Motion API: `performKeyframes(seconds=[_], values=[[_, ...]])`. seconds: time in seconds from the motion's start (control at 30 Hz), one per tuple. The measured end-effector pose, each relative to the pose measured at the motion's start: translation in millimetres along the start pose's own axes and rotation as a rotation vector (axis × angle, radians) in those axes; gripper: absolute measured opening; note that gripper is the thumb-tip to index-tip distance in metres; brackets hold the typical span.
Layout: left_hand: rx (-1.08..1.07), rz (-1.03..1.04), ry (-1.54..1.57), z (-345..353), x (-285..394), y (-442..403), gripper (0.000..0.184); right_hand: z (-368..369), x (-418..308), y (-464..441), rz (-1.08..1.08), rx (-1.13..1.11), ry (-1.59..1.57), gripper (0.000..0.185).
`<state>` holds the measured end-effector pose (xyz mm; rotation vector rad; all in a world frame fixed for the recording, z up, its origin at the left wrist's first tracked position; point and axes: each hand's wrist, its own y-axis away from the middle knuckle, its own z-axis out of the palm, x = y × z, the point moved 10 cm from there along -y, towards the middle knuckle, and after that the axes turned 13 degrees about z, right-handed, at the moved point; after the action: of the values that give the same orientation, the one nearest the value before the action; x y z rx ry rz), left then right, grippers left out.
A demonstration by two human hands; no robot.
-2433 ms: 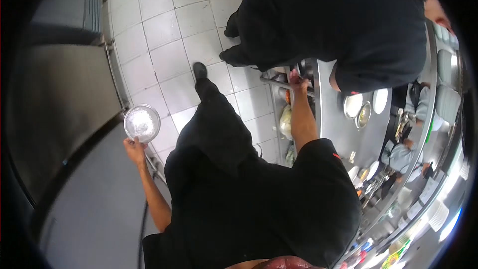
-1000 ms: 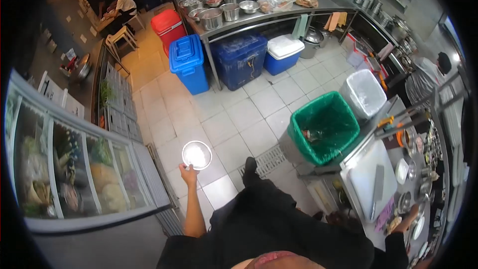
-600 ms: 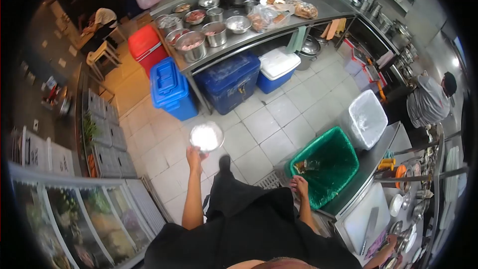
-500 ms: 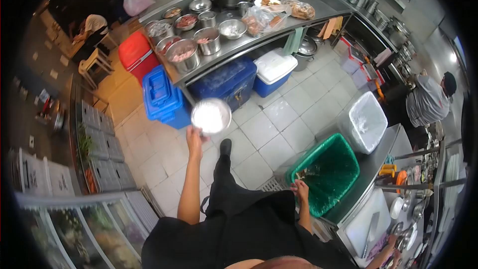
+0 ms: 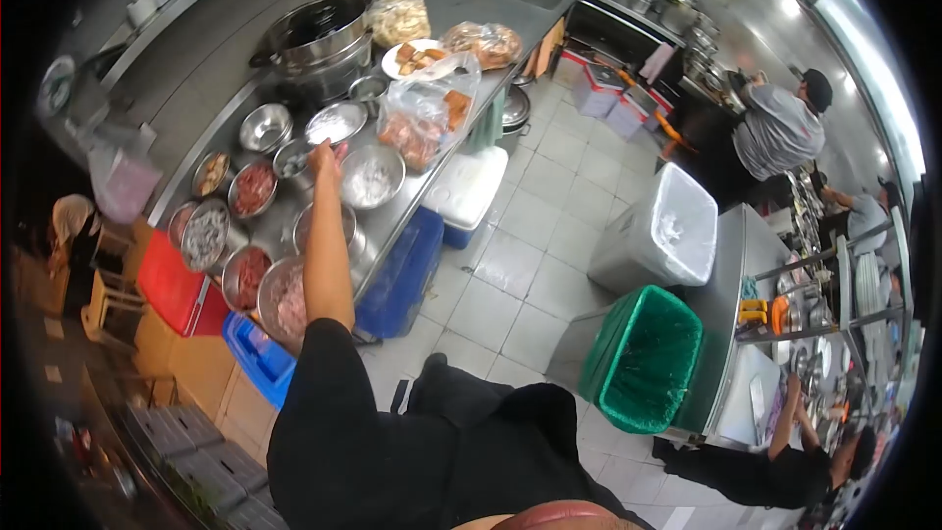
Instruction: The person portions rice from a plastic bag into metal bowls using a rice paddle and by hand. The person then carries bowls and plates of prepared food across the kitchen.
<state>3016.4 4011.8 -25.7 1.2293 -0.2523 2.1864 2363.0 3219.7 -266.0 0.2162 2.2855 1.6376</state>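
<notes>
Since the earlier frame, your left hand (image 5: 327, 159) has moved from in front of the table (image 5: 378, 245) to reach over it, taking the shallow metal bowl (image 5: 336, 122) with it, and your right hand has slipped out of view, so you cannot tell how its fingers stand. Your left fingers pinch the near rim of that bowl; its inside looks pale and shiny, too bright to make out. Whether it rests on the steel is hard to tell.

Clockwise from this bowl, you have a dark-lidded steel pot (image 5: 319, 44) at 12, a white plate (image 5: 420, 52) of brown pieces at 2, and a clear bag (image 5: 417, 128) with brownish food at 3. Just beside it at 5 sits a wider bowl (image 5: 373, 177) with something whitish inside. A steel pot (image 5: 285, 304) of pink meat stands between 6 and 7, a bowl of red meat (image 5: 252, 188) and one of greyish pieces (image 5: 204, 234) at 8, and a shiny bowl (image 5: 267, 128) at 9.

Containers crowd the space close around your hand, and your forearm covers part of another pot (image 5: 345, 226) at 6. Farther off, a cooler with a white lid (image 5: 466, 185) and a green-lined bin (image 5: 643, 363) stand toward 4.
</notes>
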Motion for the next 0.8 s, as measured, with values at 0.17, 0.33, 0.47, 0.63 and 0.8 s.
performKeyframes(seconds=[0.17,0.33,0.47,0.63,0.8], values=[[0.118,-0.047,-0.039,-9.8,-45.6,-65.7,0.031,29.7,9.6,44.2,0.06,0.035,-0.126,0.025],[0.07,-0.039,-0.234,-22.0,-63.4,-82.6,0.032,40.9,19.8,80.2,0.108,0.069,-0.181,0.029],[-0.097,-0.044,-0.217,-37.3,-57.5,-79.4,0.038,45.6,10.6,107.7,0.123,0.092,-0.201,0.032],[-0.186,0.021,-0.204,-6.0,10.8,50.3,0.039,30.3,3.4,38.1,-0.126,0.086,0.045,0.033],[-0.439,0.191,-0.263,9.7,17.0,288.1,0.028,1.4,67.1,-55.7,-0.129,-0.099,-0.275,0.031]])
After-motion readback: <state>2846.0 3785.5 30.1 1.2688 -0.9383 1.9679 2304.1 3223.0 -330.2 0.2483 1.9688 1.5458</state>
